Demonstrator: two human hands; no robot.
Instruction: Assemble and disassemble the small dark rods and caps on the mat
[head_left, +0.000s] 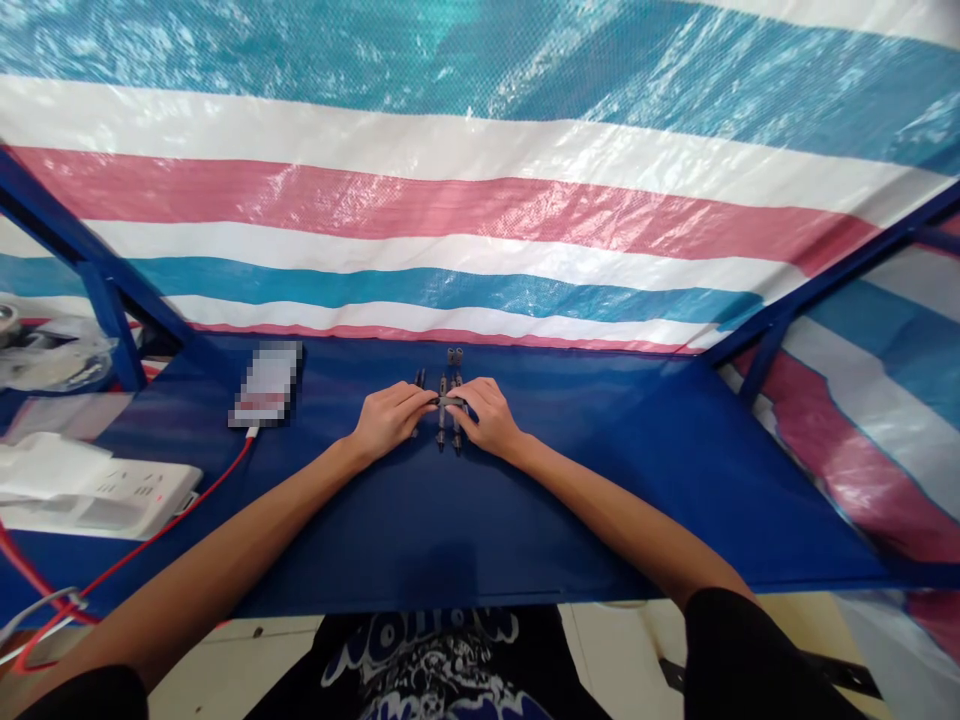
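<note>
At the middle of the blue table (570, 500), my left hand (388, 418) and my right hand (489, 415) meet from either side. Both are closed, pinching a small dark grey piece (448, 401) between their fingertips. Its exact kind is too small to make out. Beneath it lie slim dark rod-like parts (441, 440) with wider ends, pointing away from me. My fingers cover part of them. More thin dark parts (420, 378) show beside my left fingers. Just beyond the hands stand two short grey cylinders (455, 355).
To the left lies a phone-like device (268, 382), its screen blurred out, with a red cable (217, 487) plugged in. A white power strip (150, 495) sits nearer me. Striped plastic sheeting (480, 220) hangs behind; blue frame bars (832, 270) slant at both sides.
</note>
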